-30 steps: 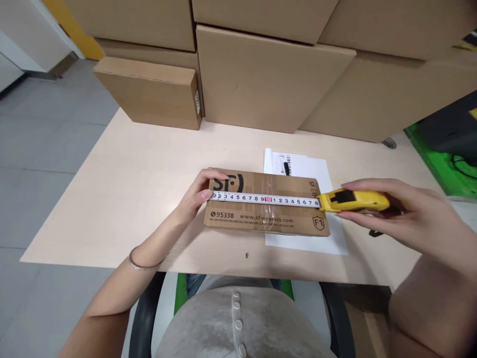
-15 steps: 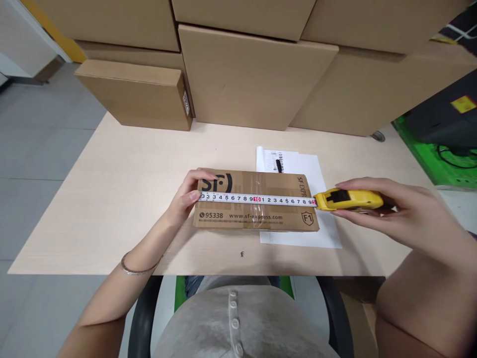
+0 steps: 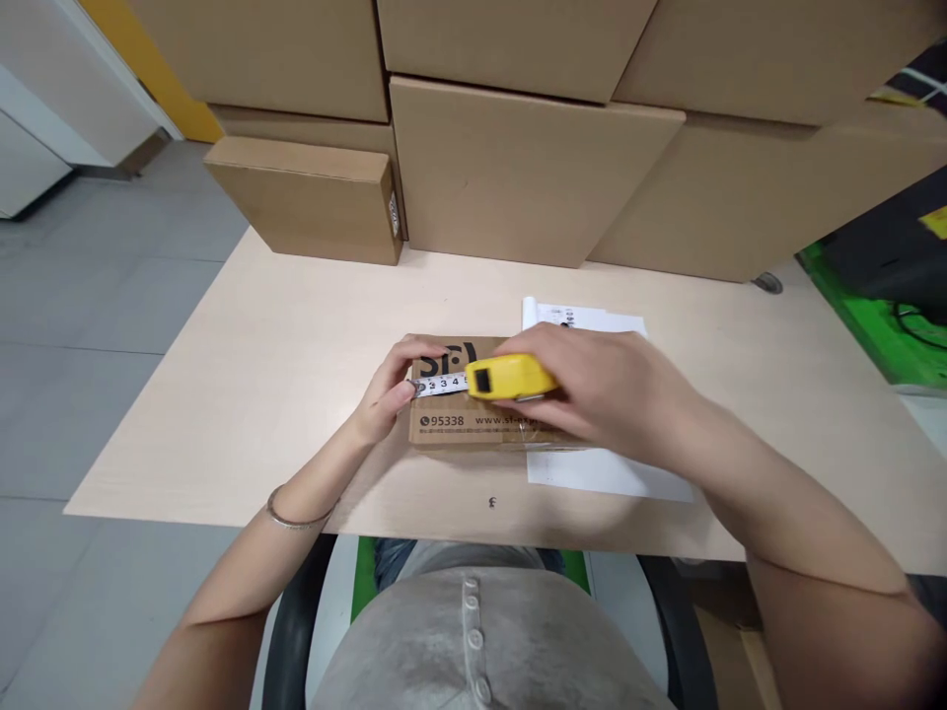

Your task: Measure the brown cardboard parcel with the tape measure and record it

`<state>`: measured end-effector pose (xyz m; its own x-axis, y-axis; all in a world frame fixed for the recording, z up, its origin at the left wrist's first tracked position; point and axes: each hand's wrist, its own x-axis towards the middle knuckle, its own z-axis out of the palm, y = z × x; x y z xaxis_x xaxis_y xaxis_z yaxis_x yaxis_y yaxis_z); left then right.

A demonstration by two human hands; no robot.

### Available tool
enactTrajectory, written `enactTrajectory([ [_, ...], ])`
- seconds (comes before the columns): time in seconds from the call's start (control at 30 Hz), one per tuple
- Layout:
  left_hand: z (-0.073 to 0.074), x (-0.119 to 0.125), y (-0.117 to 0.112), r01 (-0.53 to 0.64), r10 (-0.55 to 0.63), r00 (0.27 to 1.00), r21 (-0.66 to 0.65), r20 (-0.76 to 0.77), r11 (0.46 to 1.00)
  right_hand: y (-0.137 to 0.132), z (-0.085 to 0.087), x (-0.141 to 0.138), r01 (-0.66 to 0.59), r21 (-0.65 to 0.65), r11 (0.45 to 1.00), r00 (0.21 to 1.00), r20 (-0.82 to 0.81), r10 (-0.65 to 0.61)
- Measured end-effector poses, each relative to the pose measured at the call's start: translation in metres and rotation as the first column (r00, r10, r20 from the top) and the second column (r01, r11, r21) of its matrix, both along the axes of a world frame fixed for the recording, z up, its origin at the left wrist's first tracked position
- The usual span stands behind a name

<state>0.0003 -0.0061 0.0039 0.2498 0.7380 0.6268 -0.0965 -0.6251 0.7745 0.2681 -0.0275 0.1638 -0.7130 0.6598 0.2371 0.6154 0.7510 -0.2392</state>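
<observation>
A flat brown cardboard box (image 3: 451, 424) printed with "SF" and "95338" lies on the light wooden table (image 3: 281, 375). My left hand (image 3: 389, 390) pinches the end of a white measuring tape (image 3: 442, 385) against the box's left edge. Over the middle of the box, my right hand (image 3: 603, 390) is closed round the yellow tape measure case (image 3: 507, 377). Only a short stretch of tape shows between my two hands. My right hand hides much of the box's right half.
A white printed sheet (image 3: 592, 471) lies under the box at the right. Several large cardboard boxes (image 3: 518, 168) are stacked along the table's far edge, a smaller one (image 3: 311, 197) at the left. A green object (image 3: 880, 325) stands at the right.
My right hand has slid the yellow case leftward along the box, from past its right end to its middle, and the tape has shortened. My left hand has stayed on the tape's end.
</observation>
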Motion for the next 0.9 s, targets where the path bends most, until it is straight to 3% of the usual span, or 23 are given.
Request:
enactTrajectory([
  [0.1, 0.005, -0.01, -0.006, 0.027, -0.014, 0.995, 0.124, -0.099, 0.992, -0.006, -0.005, -0.024, -0.177, 0.13, 0.975, 0.983, -0.033, 0.183],
  [0.17, 0.014, -0.02, -0.014, 0.075, -0.035, 0.977, 0.184, -0.21, 0.98, -0.012, -0.006, -0.02, -0.214, 0.118, 0.97, 0.969, -0.099, 0.226],
  [0.2, 0.019, -0.025, -0.02, 0.082, -0.025, 0.964, 0.206, -0.265, 0.975, -0.015, -0.006, -0.012, -0.182, 0.071, 0.981, 0.97, -0.149, 0.191],
  [0.3, 0.032, -0.035, -0.039, 0.059, 0.063, 0.915, 0.286, -0.399, 0.957, -0.017, -0.009, 0.023, 0.117, -0.093, 0.989, 0.931, -0.335, -0.141],
  [0.4, 0.041, -0.036, -0.057, 0.048, 0.128, 0.884, 0.359, -0.45, 0.932, -0.011, -0.019, 0.059, 0.46, -0.241, 0.854, 0.703, -0.489, -0.517],
  [0.5, 0.044, -0.024, -0.068, 0.093, 0.125, 0.887, 0.438, -0.444, 0.894, 0.002, -0.034, 0.075, 0.47, -0.501, 0.727, 0.537, -0.491, -0.686],
  [0.6, 0.046, -0.004, -0.076, 0.132, 0.122, 0.896, 0.518, -0.428, 0.845, 0.019, -0.045, 0.072, 0.354, -0.65, 0.673, 0.501, -0.476, -0.723],
  [0.73, 0.05, 0.023, -0.086, 0.101, 0.226, 0.875, 0.617, -0.428, 0.78, 0.044, -0.052, 0.054, 0.218, -0.637, 0.74, 0.525, -0.563, -0.639],
  [0.9, 0.055, 0.037, -0.094, 0.044, 0.342, 0.847, 0.695, -0.407, 0.718, 0.071, -0.056, 0.033, 0.187, -0.528, 0.828, 0.594, -0.611, -0.524],
])
